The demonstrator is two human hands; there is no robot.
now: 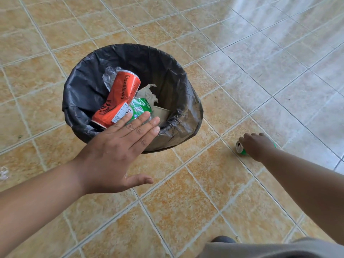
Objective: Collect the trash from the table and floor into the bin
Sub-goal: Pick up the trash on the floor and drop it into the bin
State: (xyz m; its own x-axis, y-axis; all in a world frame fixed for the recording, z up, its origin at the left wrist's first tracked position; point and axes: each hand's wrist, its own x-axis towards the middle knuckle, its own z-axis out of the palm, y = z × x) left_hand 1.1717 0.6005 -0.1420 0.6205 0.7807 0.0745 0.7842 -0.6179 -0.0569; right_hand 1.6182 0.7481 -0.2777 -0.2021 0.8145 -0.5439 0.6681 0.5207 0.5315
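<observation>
One green can (242, 148) lies sideways under the gripping right hand (257, 146); left hand (119, 148) spread flat over the bin (83, 86).

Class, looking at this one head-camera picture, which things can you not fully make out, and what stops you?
- Green can on the floor: mostly covered by the right hand; grip unclear.
- Bin bottom: hidden beneath the red can and other rubbish.
- White scrap: cut off by the left edge.

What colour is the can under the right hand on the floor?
Green, with a silver top: the small metal drink can under the right hand. Head view.
</observation>
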